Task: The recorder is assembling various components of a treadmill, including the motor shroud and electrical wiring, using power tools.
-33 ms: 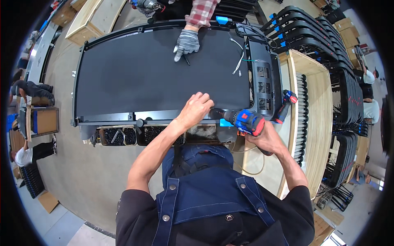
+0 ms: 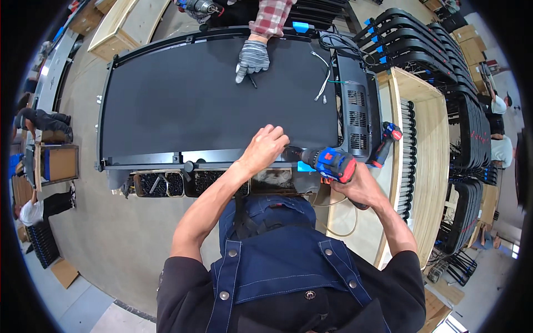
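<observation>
My right hand (image 2: 361, 186) is wrapped round the grip of a blue, red and black cordless drill (image 2: 335, 164). The drill lies level, its nose pointing left over the near edge of a treadmill (image 2: 183, 100) with a black belt. Right at the drill's front end, my left hand (image 2: 267, 145) is closed with curled fingers. Whatever the fingers pinch is hidden beneath them. Across the belt, a co-worker's hand in a grey striped glove (image 2: 253, 57) is beside a small dark stick-like piece (image 2: 253, 82).
A second cordless driver (image 2: 385, 143) stands right of the vented motor cover (image 2: 356, 114). White-ended cables (image 2: 324, 83) lie on the belt. Bins of dark fasteners (image 2: 158, 185) sit below the near rail. A wooden crate (image 2: 425, 166) and stacked black frames (image 2: 463, 133) fill the right side.
</observation>
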`<state>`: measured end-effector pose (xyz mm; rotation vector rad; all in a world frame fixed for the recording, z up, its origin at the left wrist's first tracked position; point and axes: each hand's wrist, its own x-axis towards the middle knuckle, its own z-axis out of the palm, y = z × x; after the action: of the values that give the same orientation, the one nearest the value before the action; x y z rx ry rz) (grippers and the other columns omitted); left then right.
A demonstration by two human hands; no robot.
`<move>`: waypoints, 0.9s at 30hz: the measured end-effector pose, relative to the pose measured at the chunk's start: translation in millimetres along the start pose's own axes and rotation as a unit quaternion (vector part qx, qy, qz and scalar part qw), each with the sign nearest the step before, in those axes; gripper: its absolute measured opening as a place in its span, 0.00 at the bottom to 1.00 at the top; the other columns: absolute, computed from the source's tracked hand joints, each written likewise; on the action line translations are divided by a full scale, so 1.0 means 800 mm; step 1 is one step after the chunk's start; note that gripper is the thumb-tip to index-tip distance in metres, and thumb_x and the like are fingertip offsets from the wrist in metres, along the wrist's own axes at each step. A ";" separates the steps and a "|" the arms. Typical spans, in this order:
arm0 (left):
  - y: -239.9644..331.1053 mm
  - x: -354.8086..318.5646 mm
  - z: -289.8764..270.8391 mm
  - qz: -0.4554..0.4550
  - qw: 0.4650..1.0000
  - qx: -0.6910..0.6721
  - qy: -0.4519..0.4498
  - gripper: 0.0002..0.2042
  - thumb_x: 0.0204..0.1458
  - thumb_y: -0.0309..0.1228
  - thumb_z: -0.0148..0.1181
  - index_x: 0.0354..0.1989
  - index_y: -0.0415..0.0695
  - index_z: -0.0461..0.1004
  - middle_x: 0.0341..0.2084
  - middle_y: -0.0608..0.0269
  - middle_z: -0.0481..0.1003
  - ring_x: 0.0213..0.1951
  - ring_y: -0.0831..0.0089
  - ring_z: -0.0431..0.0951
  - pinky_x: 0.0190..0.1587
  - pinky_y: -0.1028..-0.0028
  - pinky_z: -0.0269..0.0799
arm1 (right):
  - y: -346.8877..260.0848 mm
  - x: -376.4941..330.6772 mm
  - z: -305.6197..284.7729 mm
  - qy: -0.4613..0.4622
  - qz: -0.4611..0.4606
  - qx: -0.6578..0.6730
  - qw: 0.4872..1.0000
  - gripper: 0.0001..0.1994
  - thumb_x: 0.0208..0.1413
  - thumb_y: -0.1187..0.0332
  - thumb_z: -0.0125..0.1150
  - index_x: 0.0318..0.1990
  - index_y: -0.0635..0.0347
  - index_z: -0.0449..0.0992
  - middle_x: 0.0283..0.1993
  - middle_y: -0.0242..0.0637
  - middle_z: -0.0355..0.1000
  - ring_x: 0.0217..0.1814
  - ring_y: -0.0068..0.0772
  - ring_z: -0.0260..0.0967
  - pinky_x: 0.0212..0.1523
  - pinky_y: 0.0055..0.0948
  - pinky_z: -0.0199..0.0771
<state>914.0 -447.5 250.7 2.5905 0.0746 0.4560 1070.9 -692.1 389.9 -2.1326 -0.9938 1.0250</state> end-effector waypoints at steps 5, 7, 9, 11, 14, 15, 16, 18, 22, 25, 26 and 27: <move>0.000 0.002 0.001 -0.012 1.000 -0.008 0.001 0.12 0.43 0.24 0.69 0.34 0.43 0.73 0.34 0.61 0.69 0.41 0.59 0.71 0.45 0.62 0.70 | -0.010 0.027 0.000 -0.052 0.027 -0.067 0.996 0.15 0.43 0.71 0.67 0.38 0.70 0.75 0.28 0.51 0.75 0.29 0.45 0.73 0.40 0.41 0.75; -0.001 0.002 0.000 -0.020 1.000 -0.011 0.000 0.12 0.43 0.24 0.70 0.34 0.43 0.72 0.34 0.61 0.68 0.41 0.59 0.71 0.45 0.61 0.70 | -0.020 0.033 0.000 -0.057 0.022 -0.068 0.996 0.14 0.42 0.71 0.66 0.37 0.70 0.75 0.28 0.52 0.75 0.29 0.48 0.73 0.40 0.42 0.75; 0.000 0.001 0.000 -0.026 1.000 -0.014 -0.001 0.12 0.43 0.25 0.70 0.34 0.43 0.72 0.34 0.61 0.68 0.41 0.59 0.71 0.45 0.61 0.70 | -0.029 0.034 0.000 -0.059 0.017 -0.067 0.996 0.14 0.42 0.72 0.65 0.36 0.70 0.75 0.28 0.54 0.74 0.30 0.50 0.74 0.40 0.43 0.75; -0.001 0.001 0.000 -0.023 1.000 -0.017 0.005 0.13 0.43 0.25 0.70 0.34 0.44 0.72 0.34 0.61 0.68 0.41 0.59 0.70 0.45 0.61 0.71 | -0.036 0.035 0.000 -0.065 0.022 -0.083 0.994 0.14 0.42 0.71 0.65 0.38 0.70 0.75 0.29 0.54 0.75 0.31 0.56 0.73 0.40 0.43 0.75; -0.001 0.002 -0.001 -0.033 0.999 -0.015 0.002 0.13 0.42 0.25 0.71 0.34 0.44 0.72 0.35 0.61 0.68 0.41 0.59 0.70 0.45 0.61 0.71 | -0.046 0.040 0.001 -0.074 0.042 -0.097 0.992 0.15 0.43 0.71 0.65 0.40 0.69 0.75 0.30 0.55 0.76 0.33 0.59 0.73 0.41 0.43 0.75; -0.001 0.002 -0.001 -0.034 0.999 -0.016 0.003 0.13 0.42 0.25 0.71 0.34 0.44 0.72 0.35 0.61 0.68 0.41 0.59 0.70 0.45 0.61 0.71 | -0.045 0.040 0.001 -0.074 0.042 -0.098 0.991 0.15 0.43 0.71 0.65 0.40 0.69 0.75 0.30 0.55 0.76 0.33 0.59 0.73 0.41 0.43 0.75; 0.000 0.002 -0.002 -0.032 0.999 -0.018 0.003 0.13 0.43 0.25 0.71 0.33 0.44 0.71 0.35 0.61 0.68 0.41 0.59 0.70 0.45 0.61 0.71 | -0.043 0.040 0.003 -0.072 0.037 -0.100 0.992 0.16 0.43 0.71 0.65 0.40 0.69 0.75 0.31 0.54 0.76 0.33 0.59 0.73 0.41 0.43 0.75; 0.000 0.002 -0.002 -0.030 0.999 -0.020 0.005 0.13 0.43 0.25 0.71 0.33 0.44 0.71 0.35 0.61 0.68 0.41 0.58 0.71 0.45 0.61 0.71 | -0.043 0.040 0.003 -0.071 0.033 -0.102 0.992 0.16 0.42 0.71 0.65 0.41 0.69 0.75 0.31 0.54 0.76 0.34 0.59 0.73 0.41 0.43 0.75; 0.000 0.001 -0.001 -0.031 0.999 -0.021 0.007 0.12 0.43 0.26 0.71 0.33 0.44 0.71 0.35 0.60 0.68 0.41 0.58 0.71 0.45 0.61 0.71 | -0.047 0.041 0.003 -0.074 0.043 -0.106 0.991 0.16 0.42 0.70 0.65 0.40 0.69 0.75 0.31 0.54 0.76 0.34 0.60 0.74 0.42 0.44 0.75; -0.001 0.001 -0.001 -0.032 0.999 -0.024 0.006 0.12 0.44 0.26 0.70 0.32 0.44 0.71 0.34 0.60 0.68 0.40 0.58 0.70 0.44 0.61 0.71 | -0.042 0.044 0.006 -0.071 0.033 -0.103 0.992 0.17 0.42 0.70 0.65 0.41 0.68 0.75 0.31 0.54 0.76 0.34 0.60 0.73 0.42 0.44 0.75; -0.001 0.001 -0.001 -0.034 0.999 -0.025 0.003 0.12 0.44 0.26 0.70 0.32 0.44 0.71 0.34 0.60 0.68 0.40 0.58 0.70 0.44 0.61 0.71 | -0.040 0.045 0.007 -0.068 0.020 -0.098 0.993 0.17 0.42 0.70 0.65 0.41 0.68 0.75 0.32 0.54 0.76 0.35 0.61 0.73 0.42 0.44 0.75; -0.001 0.001 -0.001 -0.035 0.999 -0.026 0.004 0.12 0.44 0.26 0.70 0.32 0.44 0.71 0.34 0.60 0.68 0.40 0.58 0.70 0.44 0.61 0.71 | -0.041 0.045 0.007 -0.069 0.021 -0.099 0.992 0.17 0.42 0.70 0.65 0.41 0.68 0.75 0.32 0.54 0.76 0.35 0.61 0.73 0.42 0.44 0.75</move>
<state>914.6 -446.0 251.5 2.5270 0.1539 0.4358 1069.9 -643.5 396.7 -2.2748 -1.1633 1.1491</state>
